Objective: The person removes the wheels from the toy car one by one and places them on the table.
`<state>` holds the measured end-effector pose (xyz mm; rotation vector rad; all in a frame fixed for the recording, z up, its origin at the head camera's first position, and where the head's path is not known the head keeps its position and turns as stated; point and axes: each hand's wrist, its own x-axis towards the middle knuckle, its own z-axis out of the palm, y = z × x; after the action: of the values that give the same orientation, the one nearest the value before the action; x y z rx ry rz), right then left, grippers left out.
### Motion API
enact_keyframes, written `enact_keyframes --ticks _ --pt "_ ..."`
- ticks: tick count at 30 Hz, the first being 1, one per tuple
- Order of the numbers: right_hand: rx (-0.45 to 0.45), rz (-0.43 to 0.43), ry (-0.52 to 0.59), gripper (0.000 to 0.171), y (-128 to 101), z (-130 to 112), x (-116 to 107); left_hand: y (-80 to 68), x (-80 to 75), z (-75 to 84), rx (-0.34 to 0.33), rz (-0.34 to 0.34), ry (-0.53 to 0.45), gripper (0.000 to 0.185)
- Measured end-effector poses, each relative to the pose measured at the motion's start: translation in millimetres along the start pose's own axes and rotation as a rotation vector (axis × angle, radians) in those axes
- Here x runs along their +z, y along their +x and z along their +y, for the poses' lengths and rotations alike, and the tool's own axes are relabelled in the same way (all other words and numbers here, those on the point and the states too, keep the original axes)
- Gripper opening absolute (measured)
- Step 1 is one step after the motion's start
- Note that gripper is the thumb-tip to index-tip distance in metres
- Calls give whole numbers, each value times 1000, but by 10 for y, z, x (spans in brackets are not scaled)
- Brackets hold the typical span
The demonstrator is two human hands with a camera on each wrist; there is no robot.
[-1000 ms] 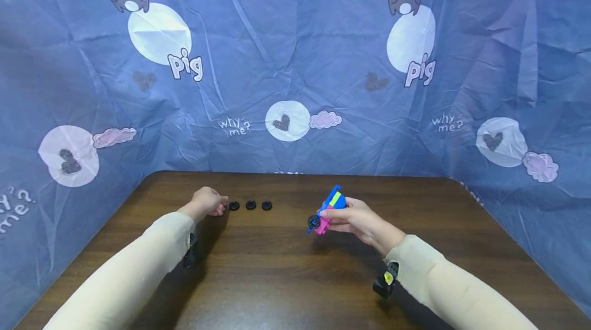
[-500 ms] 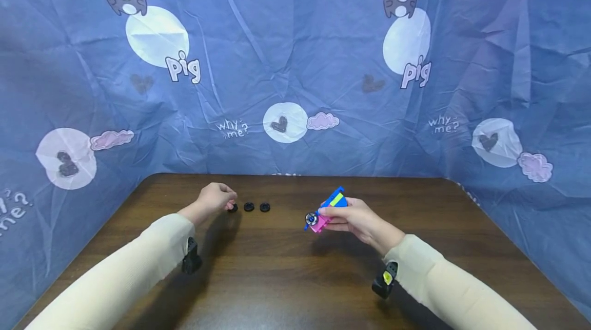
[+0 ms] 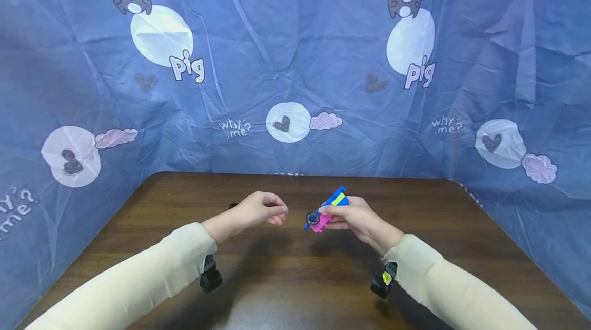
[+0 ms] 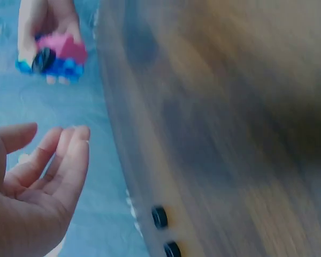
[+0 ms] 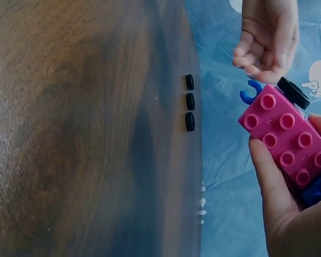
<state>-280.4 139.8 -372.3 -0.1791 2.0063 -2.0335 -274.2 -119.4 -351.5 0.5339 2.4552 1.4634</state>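
Observation:
My right hand [image 3: 362, 219] grips a toy block vehicle [image 5: 286, 136], pink with blue parts and a yellow-green strip, held above the table. One black wheel [image 5: 293, 93] is on its side, and a blue hook [image 5: 249, 94] sticks out at its end. To the left of the vehicle hovers my left hand [image 3: 258, 209], a short gap away. Its thumb and loosely bent fingers stand apart with nothing between them in the left wrist view. Three loose black wheels [image 5: 190, 101] stand in a row on the table; in the head view the left hand mostly hides them.
The brown wooden table [image 3: 295, 278] ends at the back against a blue curtain [image 3: 295, 63] with pig prints. Each wrist wears a small black camera, such as the left one [image 3: 210, 274].
My left hand has moved right from beside the row of wheels, passing in front of them toward the vehicle. The right hand keeps its grip on the vehicle, nearly still.

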Motion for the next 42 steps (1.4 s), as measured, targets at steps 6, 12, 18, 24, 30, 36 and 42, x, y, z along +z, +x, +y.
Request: enact_keyframes --ticks 6,12,18,24,30,36,42 --pt "-7 26 -34 35 -8 12 35 -30 195 170 138 -25 132 18" --pt "4 36 -16 33 -3 23 49 16 339 200 266 50 315 20" --pt "17 21 -7 31 -5 32 66 58 418 204 323 38 523 19" --pt "53 0 6 38 2 20 77 82 410 252 357 -12 678 22" --pt "106 -75 46 43 -12 8 58 92 392 234 434 8 724 28" --pt "99 -95 93 44 -37 -17 55 105 398 217 484 13 684 26" --pt "77 -63 108 47 -62 1 60 130 419 197 481 4 659 25"
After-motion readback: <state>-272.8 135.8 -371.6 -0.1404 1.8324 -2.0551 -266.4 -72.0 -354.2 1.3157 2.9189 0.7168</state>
